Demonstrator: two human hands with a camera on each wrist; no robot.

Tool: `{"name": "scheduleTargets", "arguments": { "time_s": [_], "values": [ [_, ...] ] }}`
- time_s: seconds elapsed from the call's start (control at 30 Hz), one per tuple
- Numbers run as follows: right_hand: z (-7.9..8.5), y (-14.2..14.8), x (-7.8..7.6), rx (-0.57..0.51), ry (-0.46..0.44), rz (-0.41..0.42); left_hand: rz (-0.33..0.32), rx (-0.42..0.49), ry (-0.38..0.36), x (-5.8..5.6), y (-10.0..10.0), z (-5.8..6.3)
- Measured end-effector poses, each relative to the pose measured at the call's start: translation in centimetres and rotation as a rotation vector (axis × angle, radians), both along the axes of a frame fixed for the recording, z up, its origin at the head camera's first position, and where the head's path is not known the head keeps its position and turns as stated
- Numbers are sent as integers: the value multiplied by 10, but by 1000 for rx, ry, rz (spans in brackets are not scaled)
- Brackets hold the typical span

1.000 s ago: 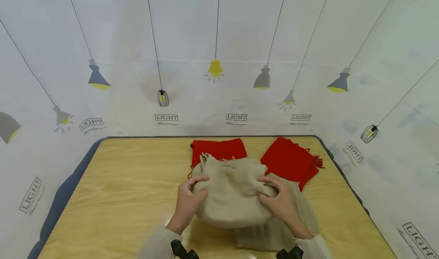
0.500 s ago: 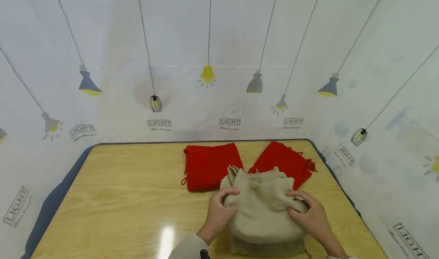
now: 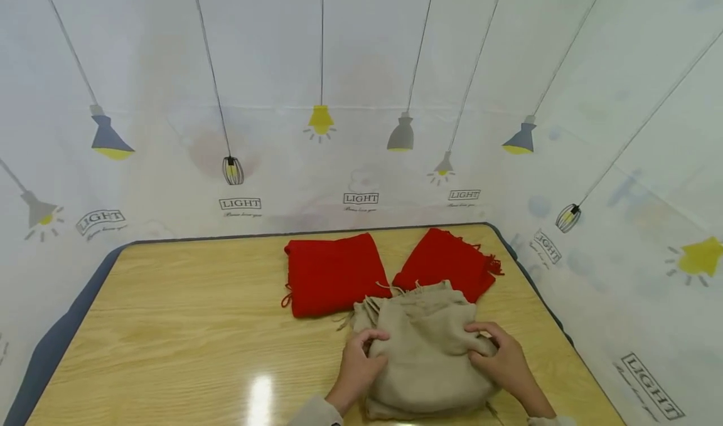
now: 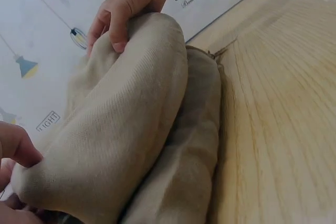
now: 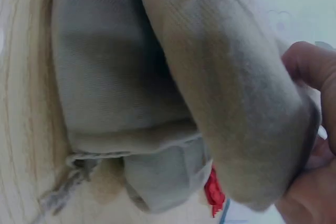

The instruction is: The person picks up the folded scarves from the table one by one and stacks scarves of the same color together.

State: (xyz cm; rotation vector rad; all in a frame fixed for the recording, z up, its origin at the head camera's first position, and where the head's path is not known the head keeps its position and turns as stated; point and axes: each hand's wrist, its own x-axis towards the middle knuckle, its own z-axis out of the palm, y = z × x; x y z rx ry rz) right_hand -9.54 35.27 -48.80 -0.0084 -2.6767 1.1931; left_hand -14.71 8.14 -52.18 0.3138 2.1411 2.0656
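Because it looks soft, the folded beige cloth (image 3: 426,357) (fringed end (image 3: 432,292) facing away) is pinched at opp. sides by L hand (image 3: 358,363) & R hand (image 3: 506,358), prob. so layers don't slip; it's over a lower beige cloth (image 4: 191,140) on the table (image 3: 169,338); contact unclear.

2 folded red cloths (image 3: 336,276) lie near far edge of wood-grain table (image 3: 169,325). White backdrop (image 3: 271,49) behind: printed hanging lamps (image 3: 401,135), "LIGHT" labels (image 3: 361,198).
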Motion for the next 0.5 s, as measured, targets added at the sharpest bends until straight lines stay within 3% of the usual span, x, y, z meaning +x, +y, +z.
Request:
{"name": "scheduleTargets", "arguments": {
  "time_s": [0.3,0.5],
  "values": [
    [-19,1,-3,8,-260,-109,22,-223,-66,7,-1,-17],
    [-26,-1,-10,28,-269,-118,42,-319,-5,11,0,-18]
  ]
}}
